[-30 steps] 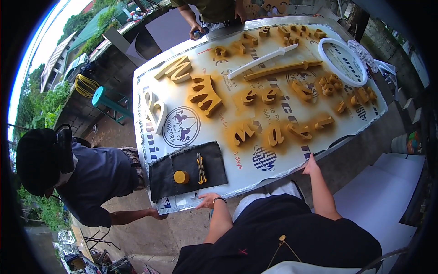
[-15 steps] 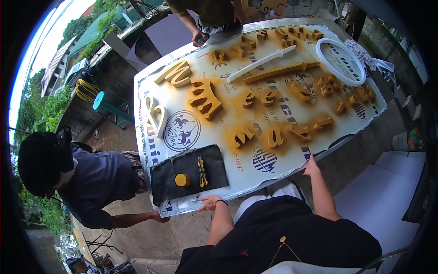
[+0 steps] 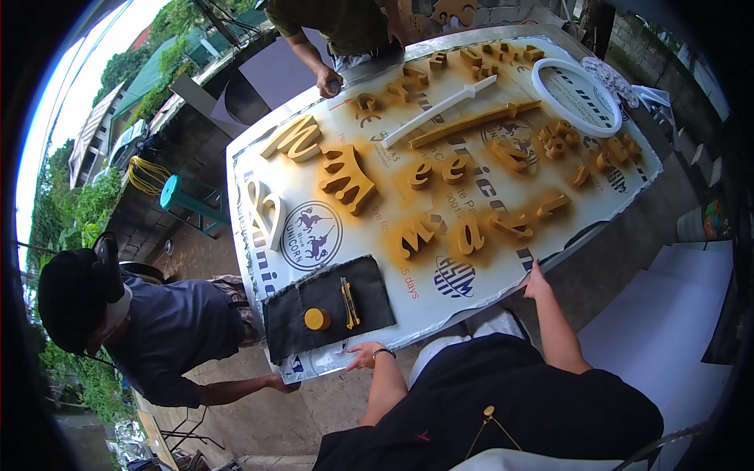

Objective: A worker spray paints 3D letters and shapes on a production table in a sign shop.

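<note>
My left hand (image 3: 364, 355) grips the near-left edge of a large printed white board (image 3: 400, 322), beside a dark cloth (image 3: 287, 322) bearing a yellow round cap (image 3: 317, 319) and a yellow utility knife (image 3: 350, 303). My right hand (image 3: 536, 281) holds the same edge farther right. On the board lie several gold-sprayed letters (image 3: 470, 235), a gold crown cutout (image 3: 348, 180), a pale M (image 3: 290, 141), a white ampersand (image 3: 265, 216), two long pointed pieces (image 3: 471, 125), one white and one gold, and a white ring (image 3: 616, 122) at the far right.
One co-worker (image 3: 169, 322) holds the board's left corner; another (image 3: 330, 35) stands across, holding a small object at its far edge. A teal stool (image 3: 177, 192), yellow coiled hose (image 3: 149, 173) and block wall (image 3: 129, 228) are at left. Large white sheets (image 3: 660, 330) lie at right.
The board has tilted in the picture, its left end lower and its right end higher, with both my hands still on it. The left co-worker appears lower; the far co-worker's hands have shifted left.
</note>
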Motion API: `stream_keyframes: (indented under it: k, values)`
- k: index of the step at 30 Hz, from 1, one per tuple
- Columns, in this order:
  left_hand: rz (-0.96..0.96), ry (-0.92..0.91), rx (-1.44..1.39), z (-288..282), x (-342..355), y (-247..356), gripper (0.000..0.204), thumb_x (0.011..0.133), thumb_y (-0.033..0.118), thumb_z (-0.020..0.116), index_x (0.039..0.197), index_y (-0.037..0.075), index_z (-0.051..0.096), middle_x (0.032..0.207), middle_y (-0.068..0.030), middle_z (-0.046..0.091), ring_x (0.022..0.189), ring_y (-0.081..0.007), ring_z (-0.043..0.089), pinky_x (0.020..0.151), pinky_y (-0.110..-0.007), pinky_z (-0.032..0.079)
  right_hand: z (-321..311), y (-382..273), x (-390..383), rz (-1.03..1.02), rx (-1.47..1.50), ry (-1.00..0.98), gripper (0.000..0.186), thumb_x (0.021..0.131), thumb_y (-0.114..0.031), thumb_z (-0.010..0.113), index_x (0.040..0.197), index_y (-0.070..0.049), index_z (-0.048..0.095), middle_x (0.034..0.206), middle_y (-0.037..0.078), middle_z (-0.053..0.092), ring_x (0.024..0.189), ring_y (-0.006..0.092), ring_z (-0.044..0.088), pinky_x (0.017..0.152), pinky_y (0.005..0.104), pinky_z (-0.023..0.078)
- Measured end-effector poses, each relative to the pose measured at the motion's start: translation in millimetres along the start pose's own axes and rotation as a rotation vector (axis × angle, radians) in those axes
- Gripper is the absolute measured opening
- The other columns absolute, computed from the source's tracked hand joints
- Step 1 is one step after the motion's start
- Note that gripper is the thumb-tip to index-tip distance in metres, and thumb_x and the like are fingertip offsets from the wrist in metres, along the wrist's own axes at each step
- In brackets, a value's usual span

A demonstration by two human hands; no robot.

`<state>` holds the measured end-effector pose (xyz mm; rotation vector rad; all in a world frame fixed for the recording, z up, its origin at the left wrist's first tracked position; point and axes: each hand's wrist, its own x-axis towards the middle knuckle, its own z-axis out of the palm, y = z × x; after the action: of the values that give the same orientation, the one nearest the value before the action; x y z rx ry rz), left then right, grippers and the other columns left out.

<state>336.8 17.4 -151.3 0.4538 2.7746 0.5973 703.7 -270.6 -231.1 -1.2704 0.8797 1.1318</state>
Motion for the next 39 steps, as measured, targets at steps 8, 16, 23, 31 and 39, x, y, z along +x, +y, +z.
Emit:
stream_keyframes:
  k: [8, 16, 23, 31, 39]
  values:
    - [-0.035, -0.005, 0.008, 2.3, 0.4, -1.7, 0.056, 0.081, 0.036, 0.03, 0.121, 0.005, 0.005, 0.099, -0.0247, 0.044, 0.082, -0.0393, 0.05, 0.067, -0.045, 0.044, 11.0, -2.4, -17.9, -0.028, -0.018, 0.081, 0.083, 0.066, -0.07, 0.021, 0.126, -0.013, 0.013, 0.13, 0.007, 0.021, 0.12, 0.029, 0.011, 0.088, 0.0547, -0.007]
    - [-0.019, 0.016, 0.017, 3.5, -0.2, -0.8, 0.058, 0.081, 0.037, 0.029, 0.122, 0.004, 0.005, 0.099, -0.0251, 0.045, 0.082, -0.0389, 0.05, 0.069, -0.045, 0.043, 2.4, -0.8, 4.4, -0.004, -0.033, 0.034, 0.082, 0.067, -0.07, 0.018, 0.125, -0.013, 0.018, 0.128, 0.008, 0.024, 0.12, 0.029, 0.014, 0.089, 0.0552, -0.004]
    - [-0.018, 0.028, 0.042, 5.0, 0.3, -3.0, 0.059, 0.081, 0.039, 0.028, 0.123, 0.005, 0.004, 0.1, -0.0243, 0.045, 0.085, -0.038, 0.05, 0.07, -0.044, 0.043, -5.4, 0.2, 10.2, -0.015, -0.044, -0.077, 0.08, 0.068, -0.069, 0.018, 0.123, -0.011, 0.023, 0.125, 0.007, 0.03, 0.118, 0.0271, 0.021, 0.09, 0.0548, 0.005]
    - [-0.033, 0.002, 0.028, 1.1, -1.8, -1.9, 0.059, 0.081, 0.039, 0.029, 0.124, 0.007, 0.004, 0.1, -0.0238, 0.046, 0.083, -0.0381, 0.051, 0.071, -0.044, 0.043, 2.0, -0.9, -7.3, -0.004, -0.047, -0.122, 0.079, 0.069, -0.068, 0.02, 0.123, -0.011, 0.024, 0.125, 0.007, 0.03, 0.118, 0.0272, 0.021, 0.089, 0.0553, 0.004]
    - [-0.032, 0.014, 0.023, 1.9, -1.3, -3.4, 0.06, 0.081, 0.04, 0.028, 0.124, 0.008, 0.003, 0.101, -0.0234, 0.046, 0.083, -0.0385, 0.051, 0.071, -0.045, 0.043, 3.3, 1.0, -9.5, -0.069, -0.016, -0.054, 0.077, 0.07, -0.065, 0.026, 0.124, -0.011, 0.02, 0.127, 0.006, 0.027, 0.118, 0.0275, 0.02, 0.089, 0.0557, 0.001]
